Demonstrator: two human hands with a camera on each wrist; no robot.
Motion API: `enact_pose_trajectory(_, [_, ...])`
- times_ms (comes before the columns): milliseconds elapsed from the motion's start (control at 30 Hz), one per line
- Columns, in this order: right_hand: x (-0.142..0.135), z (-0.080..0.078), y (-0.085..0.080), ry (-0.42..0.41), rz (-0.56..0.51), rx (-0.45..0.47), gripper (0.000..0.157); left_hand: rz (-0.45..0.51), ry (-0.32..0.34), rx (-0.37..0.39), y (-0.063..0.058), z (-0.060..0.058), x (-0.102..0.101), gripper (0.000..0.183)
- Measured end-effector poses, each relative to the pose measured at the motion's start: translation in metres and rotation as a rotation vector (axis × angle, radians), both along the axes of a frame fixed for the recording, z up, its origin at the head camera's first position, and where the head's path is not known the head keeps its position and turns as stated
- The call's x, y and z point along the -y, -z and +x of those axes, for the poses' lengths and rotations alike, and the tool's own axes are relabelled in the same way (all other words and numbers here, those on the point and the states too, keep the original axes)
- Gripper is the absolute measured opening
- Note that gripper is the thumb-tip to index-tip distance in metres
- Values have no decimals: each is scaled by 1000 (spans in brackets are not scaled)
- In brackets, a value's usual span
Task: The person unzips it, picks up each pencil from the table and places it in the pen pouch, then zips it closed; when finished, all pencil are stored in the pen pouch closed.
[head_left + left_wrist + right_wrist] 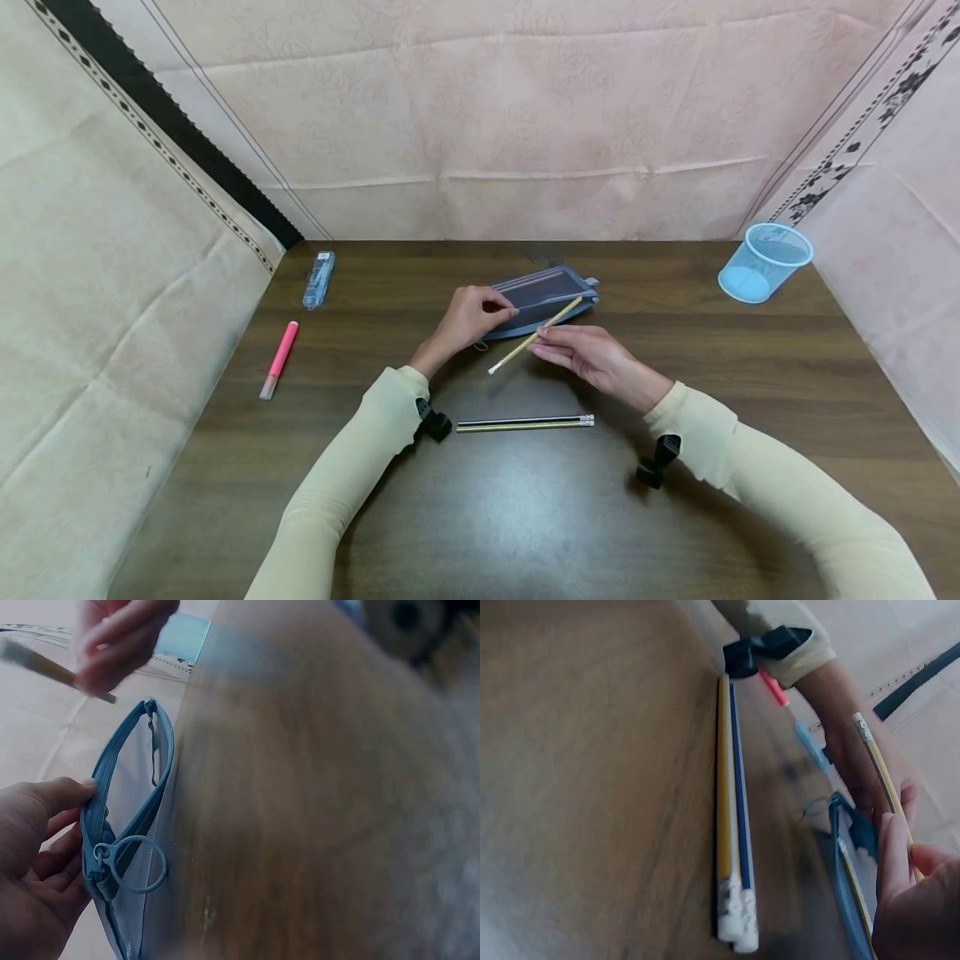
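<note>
My left hand (472, 317) pinches the edge of a blue zip pencil pouch (536, 287) lying toward the back of the table. In the left wrist view the pouch's zipped mouth (109, 776) gapes, and a ring-shaped zip pull (142, 862) hangs at its near end. My right hand (588, 358) holds a yellow striped pencil (561, 314) between thumb and fingers, slanted over the pouch's front edge, its white eraser end toward me. Inside the pouch, the right wrist view shows another pencil (855, 889). Two striped pencils (525, 423) lie side by side in front of my hands.
At the left lie a pink marker (279, 360) with a clear end and, behind it, a small translucent blue object (318, 280). A light blue mesh cup (765, 262) stands at the back right. Patterned cloth (480, 125) hangs behind the wooden table (375, 517) and along both sides.
</note>
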State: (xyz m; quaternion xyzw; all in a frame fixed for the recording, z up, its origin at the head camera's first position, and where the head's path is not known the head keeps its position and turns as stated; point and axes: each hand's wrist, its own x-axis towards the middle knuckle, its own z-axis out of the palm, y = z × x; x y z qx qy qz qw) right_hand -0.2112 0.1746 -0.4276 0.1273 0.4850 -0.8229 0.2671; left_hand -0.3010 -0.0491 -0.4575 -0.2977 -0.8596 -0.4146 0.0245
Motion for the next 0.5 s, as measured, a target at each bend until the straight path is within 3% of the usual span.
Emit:
enact_pose_trajectory(200, [1, -14, 11, 49, 5, 42, 14, -2, -1, 24, -1, 1, 1, 12])
enact_pose_trajectory(500, [10, -30, 14, 92, 10, 107, 12, -2, -2, 21, 0, 1, 2, 12])
